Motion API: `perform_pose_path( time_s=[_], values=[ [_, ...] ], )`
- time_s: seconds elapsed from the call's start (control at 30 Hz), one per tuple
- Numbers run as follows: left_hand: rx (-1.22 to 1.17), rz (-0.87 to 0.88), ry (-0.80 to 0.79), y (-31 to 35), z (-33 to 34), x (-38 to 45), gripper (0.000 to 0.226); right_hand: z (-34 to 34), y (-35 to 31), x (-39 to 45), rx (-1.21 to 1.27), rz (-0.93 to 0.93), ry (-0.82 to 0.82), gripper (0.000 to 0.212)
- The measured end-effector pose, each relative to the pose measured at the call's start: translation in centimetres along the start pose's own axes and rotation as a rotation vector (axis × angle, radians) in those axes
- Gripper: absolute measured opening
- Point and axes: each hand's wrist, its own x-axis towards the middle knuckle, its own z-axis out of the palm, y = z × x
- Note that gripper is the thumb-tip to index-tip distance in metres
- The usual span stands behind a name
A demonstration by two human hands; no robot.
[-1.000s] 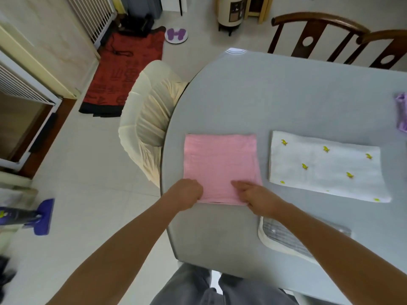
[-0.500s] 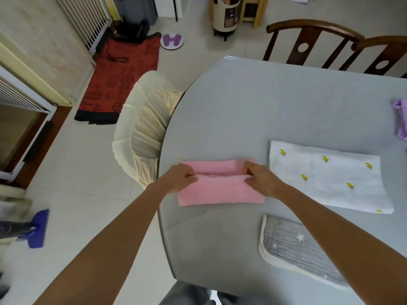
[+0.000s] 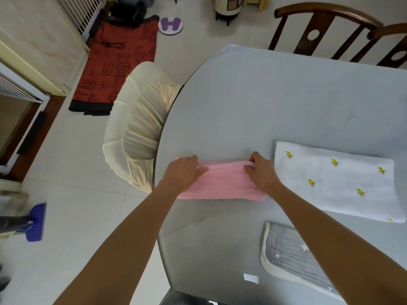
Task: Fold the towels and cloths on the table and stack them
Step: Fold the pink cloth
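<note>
Both bare forearms reach forward over table [image 3: 253, 102] edge. Left hand [image 3: 184, 170] at pink cloth [image 3: 222, 183] left end, fingers curled on its far edge, thumb on top. Right hand [image 3: 261, 171] at right end, fingers pinching far edge.

Bright, even daylight here, shadows soft under the arms. Wide-angle bending at the edges (chairs curve noticeably), slight softness toward the corners.

Bare, sleeveless forearms; grey trousers [image 3: 182, 299] show at the bottom edge
</note>
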Motion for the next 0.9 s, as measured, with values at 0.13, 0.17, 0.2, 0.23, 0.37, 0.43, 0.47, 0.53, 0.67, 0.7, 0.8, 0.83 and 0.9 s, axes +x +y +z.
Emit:
perform_pose_path(
  time_s=[0.13,0.17,0.2,0.23,0.37,0.43,0.47,0.53,0.67,0.7,0.8,0.83,0.9],
  values=[
    [0.205,-0.012,0.059,-0.1,0.5,0.8,0.041,1.0,-0.1,0.1,-0.015,0.059,0.074,0.011],
    [0.254,-0.026,0.073,0.1,0.5,1.0,0.041,1.3,-0.2,0.0,-0.030,0.075,0.093,0.011],
    [0.289,-0.031,0.081,0.4,0.6,1.3,0.040,1.5,-0.3,0.1,-0.042,0.088,0.112,0.011],
    [0.312,-0.034,0.084,0.6,0.8,1.6,0.040,1.6,-0.4,0.1,-0.046,0.101,0.129,0.010],
    [0.356,0.014,0.169,0.8,1.3,2.5,0.031,2.0,-0.7,0.2,-0.007,0.135,0.171,0.008],
    [0.380,0.121,0.257,1.2,1.8,2.8,0.026,2.0,-0.6,0.1,0.024,0.143,0.179,0.009],
    [0.338,0.167,0.265,1.7,2.0,3.1,0.027,2.1,-0.5,0.1,0.042,0.149,0.182,0.009],
    [0.218,0.170,0.190,3.3,2.0,3.5,0.033,2.2,-0.2,0.0,0.085,0.151,0.187,0.010],
    [0.152,0.074,0.135,5.3,2.8,4.9,0.025,2.0,0.1,-0.4,0.244,0.174,0.199,0.017],
    [0.147,0.051,0.156,5.4,2.8,4.8,0.021,2.0,0.2,-0.6,0.299,0.196,0.224,0.018],
    [0.253,0.137,0.298,5.6,3.1,4.5,0.027,1.9,0.6,-1.7,0.331,0.282,0.331,0.014],
    [0.279,0.187,0.333,5.7,3.3,4.3,0.027,2.0,0.8,-2.1,0.313,0.283,0.358,0.009],
    [0.296,0.304,0.380,5.6,3.9,3.8,0.023,2.5,0.9,-2.8,0.280,0.188,0.397,0.012]
  ],
)
